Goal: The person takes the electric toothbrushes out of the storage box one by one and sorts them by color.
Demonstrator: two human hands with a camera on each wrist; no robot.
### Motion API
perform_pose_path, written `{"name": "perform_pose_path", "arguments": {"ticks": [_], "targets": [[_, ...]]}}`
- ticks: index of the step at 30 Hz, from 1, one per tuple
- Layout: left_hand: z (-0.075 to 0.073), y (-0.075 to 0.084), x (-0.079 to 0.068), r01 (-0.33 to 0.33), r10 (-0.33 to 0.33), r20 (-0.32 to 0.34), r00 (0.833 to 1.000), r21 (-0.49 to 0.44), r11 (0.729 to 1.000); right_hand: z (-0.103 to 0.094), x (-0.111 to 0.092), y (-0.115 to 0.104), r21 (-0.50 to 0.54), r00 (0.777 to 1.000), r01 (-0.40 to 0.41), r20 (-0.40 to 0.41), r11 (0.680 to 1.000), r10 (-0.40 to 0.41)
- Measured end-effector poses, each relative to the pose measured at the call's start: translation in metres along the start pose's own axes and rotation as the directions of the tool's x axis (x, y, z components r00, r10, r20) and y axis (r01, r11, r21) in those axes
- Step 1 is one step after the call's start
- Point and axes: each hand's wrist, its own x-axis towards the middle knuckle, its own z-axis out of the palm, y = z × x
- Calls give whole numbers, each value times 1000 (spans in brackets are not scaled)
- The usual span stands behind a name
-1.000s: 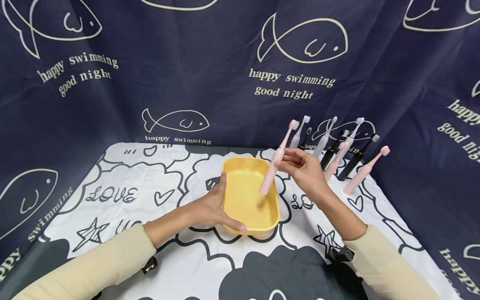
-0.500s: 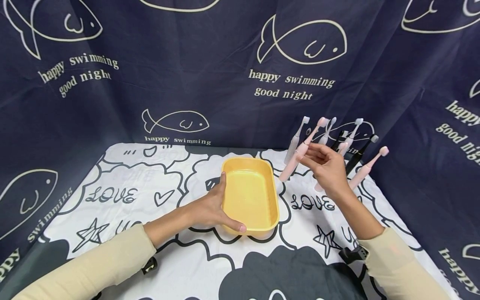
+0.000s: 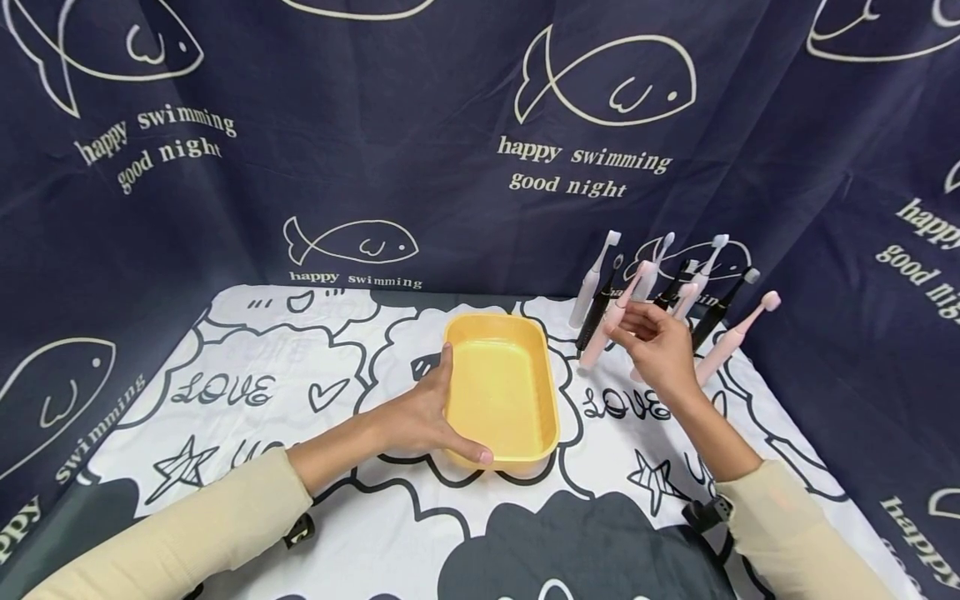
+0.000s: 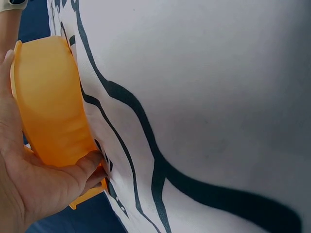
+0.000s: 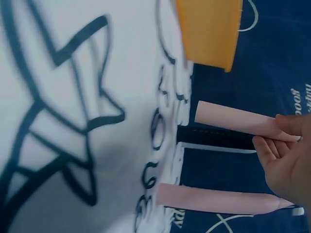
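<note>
A pink electric toothbrush (image 3: 604,335) is pinched between the thumb and fingers of my right hand (image 3: 660,343). It leans slightly, head up, and its base is close over the cloth in the right wrist view. Right behind it a black electric toothbrush (image 3: 592,323) stands upright. My left hand (image 3: 427,417) grips the yellow tray (image 3: 553,400) at its left side, thumb at the near rim and fingers along the wall. In the left wrist view, fingertips (image 4: 92,165) curl against the tray's outer wall, low by the cloth. The tray's inside holds nothing.
Several more electric toothbrushes stand upright at the right: a white one (image 3: 585,298) at the back, a pink one (image 3: 722,354) at the far right, a black one (image 3: 708,321) beside it. A dark fish-print curtain (image 3: 450,167) hangs behind the patterned cloth (image 3: 285,350).
My right hand has carried the pink toothbrush from over the tray rightward to the standing toothbrushes, then lowered it beside the black one. The left hand and tray have stayed put.
</note>
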Motion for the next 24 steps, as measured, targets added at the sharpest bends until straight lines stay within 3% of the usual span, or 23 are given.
{"name": "perform_pose_path", "arguments": {"ticks": [6,11,19,24], "targets": [[-1,0,0,12,-12,5,1000,-15,1000,1,-2,11,-89,1000,-7,13,996,8],[0,0,1,2,-2,-2,1000,-4,1000,3,-1,15,-57,1000,-17,-5,998,17],[1,-1,1,57,-57,2,998,21,998,2,-1,21,-70,999,-44,0,997,44],[0,0,0,59,-59,-2,998,25,998,1,-2,20,-56,999,-49,10,997,50]]}}
